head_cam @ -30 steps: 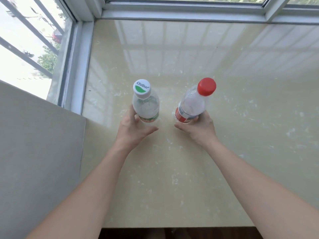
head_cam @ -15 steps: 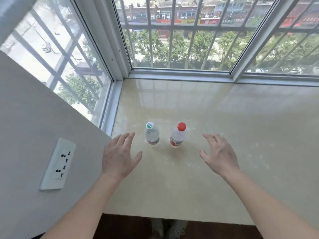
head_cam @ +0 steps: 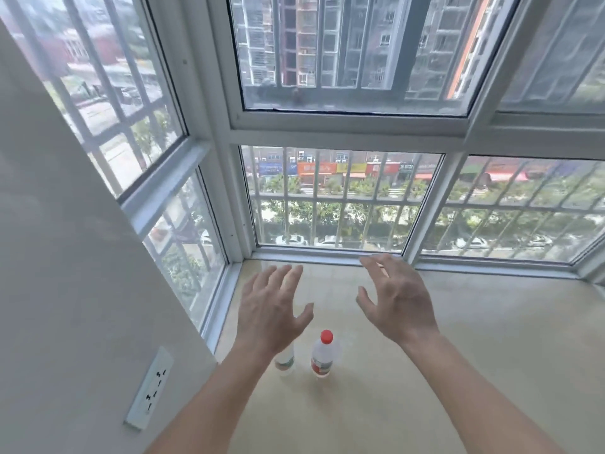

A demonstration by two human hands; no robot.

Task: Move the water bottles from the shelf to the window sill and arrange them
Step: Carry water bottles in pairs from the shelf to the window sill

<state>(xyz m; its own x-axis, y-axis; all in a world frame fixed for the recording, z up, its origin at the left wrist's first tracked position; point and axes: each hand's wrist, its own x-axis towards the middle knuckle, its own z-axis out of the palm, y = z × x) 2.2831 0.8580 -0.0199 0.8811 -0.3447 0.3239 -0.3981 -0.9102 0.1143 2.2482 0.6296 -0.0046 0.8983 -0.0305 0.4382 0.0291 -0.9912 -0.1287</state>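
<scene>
At the left a wall with a socket and the side window frame border the window sill. Near this left edge two bottles stand upright, just beside each other: a green-labelled bottle, partly hidden behind the left hand, and a red-capped bottle. Both hands, left and right hand, are spread wide and grasp nothing, held above the bottles, and the sill to the right lies free.

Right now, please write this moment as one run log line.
left hand: open, empty | right hand: open, empty | red-capped bottle: upright on window sill | second bottle: beside it, top hidden by left hand
</scene>
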